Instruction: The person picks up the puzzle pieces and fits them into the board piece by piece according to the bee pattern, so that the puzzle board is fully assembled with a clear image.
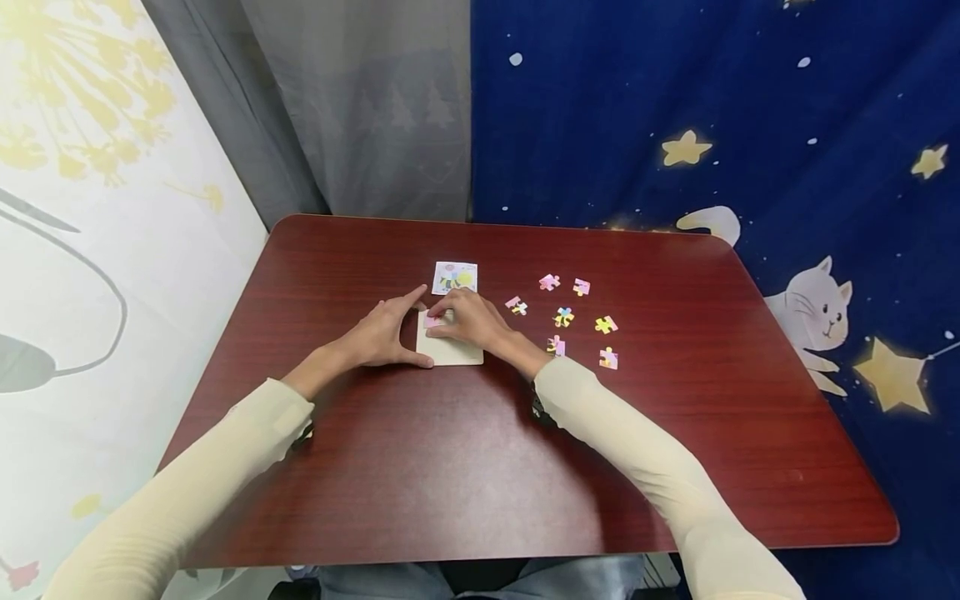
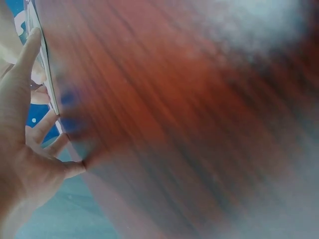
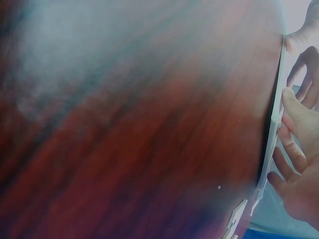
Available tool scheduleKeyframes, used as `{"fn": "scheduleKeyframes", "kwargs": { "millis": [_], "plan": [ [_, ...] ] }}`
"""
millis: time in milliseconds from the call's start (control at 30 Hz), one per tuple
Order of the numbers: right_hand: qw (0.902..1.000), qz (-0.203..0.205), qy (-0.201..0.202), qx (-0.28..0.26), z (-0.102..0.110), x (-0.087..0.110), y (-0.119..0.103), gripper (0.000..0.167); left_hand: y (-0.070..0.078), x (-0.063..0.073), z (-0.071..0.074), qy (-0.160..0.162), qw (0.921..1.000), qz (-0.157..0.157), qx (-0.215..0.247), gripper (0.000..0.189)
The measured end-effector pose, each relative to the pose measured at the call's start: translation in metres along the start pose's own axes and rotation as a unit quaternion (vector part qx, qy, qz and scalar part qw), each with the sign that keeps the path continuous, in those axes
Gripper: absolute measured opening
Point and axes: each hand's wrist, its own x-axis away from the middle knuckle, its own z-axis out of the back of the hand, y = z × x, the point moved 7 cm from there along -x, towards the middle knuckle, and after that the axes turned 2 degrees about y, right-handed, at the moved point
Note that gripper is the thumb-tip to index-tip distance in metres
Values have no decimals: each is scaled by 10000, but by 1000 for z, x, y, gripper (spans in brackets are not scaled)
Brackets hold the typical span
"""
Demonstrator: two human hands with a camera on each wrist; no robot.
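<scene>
A cream-coloured puzzle board (image 1: 459,354) lies on the table, with a pink puzzle piece (image 1: 432,321) at its upper left corner. My left hand (image 1: 378,335) spreads along the board's left side, thumb at the lower left corner and fingers near the upper one. In the left wrist view its thumb (image 2: 31,47) touches the board's edge. My right hand (image 1: 474,321) reaches over the board, and its curled fingers and thumb hold the pink piece there, partly hiding it. Just behind the board lies a small picture card (image 1: 454,276), its lower edge covered by my right hand.
Several loose pink, yellow and blue puzzle pieces (image 1: 564,317) are scattered right of the board. The reddish-brown table (image 1: 420,475) ends at a grey curtain (image 1: 375,108) and a dark blue starry curtain (image 1: 585,117). A white patterned surface (image 1: 90,275) stands on the left.
</scene>
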Motion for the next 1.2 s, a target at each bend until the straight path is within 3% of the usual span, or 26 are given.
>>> {"fn": "scheduleKeyframes", "kwargs": {
  "millis": [800,1200],
  "plan": [
    [9997,-171,129,-66,6,1,2,34,1,1,-1,104,9999,-8,-62,134],
    [9983,-396,106,-414,7,-1,7,35,3,2,1,149,9999,-44,-63,123]
  ]
}}
